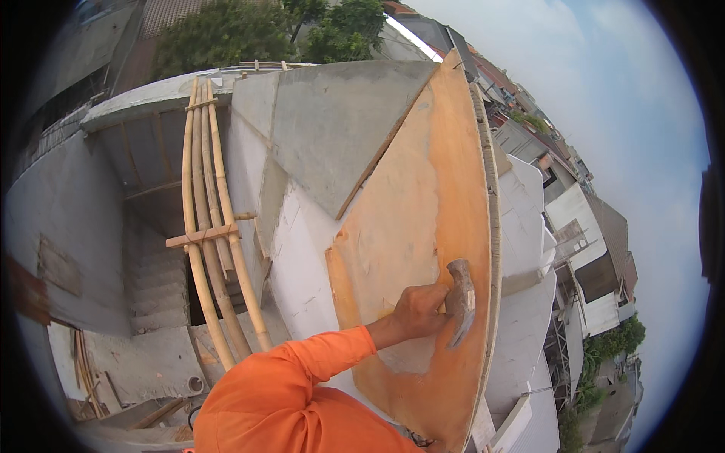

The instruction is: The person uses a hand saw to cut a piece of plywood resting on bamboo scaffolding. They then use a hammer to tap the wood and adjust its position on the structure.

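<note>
Evidently, left hand [420,309] clamps hammer [461,302] close to head, probably for control, near right edge of board [393,249]; right hand unseen, grip untellable. Crosspiece [202,235] apparently holds poles [189,196] together.

Hammer [461,299] over panel [393,241], poss. touching; bamboo poles [201,196] to L, stairs [158,291] farther L.

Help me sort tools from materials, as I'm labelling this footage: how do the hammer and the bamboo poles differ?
The hammer is gripped in a hand; the poles are not held, and a crosspiece runs across them.
The hammer's head is grey; the poles are yellow-brown.
The hammer is a single short tool; the poles are several and far longer.
Both are outdoors in daylight.
</note>
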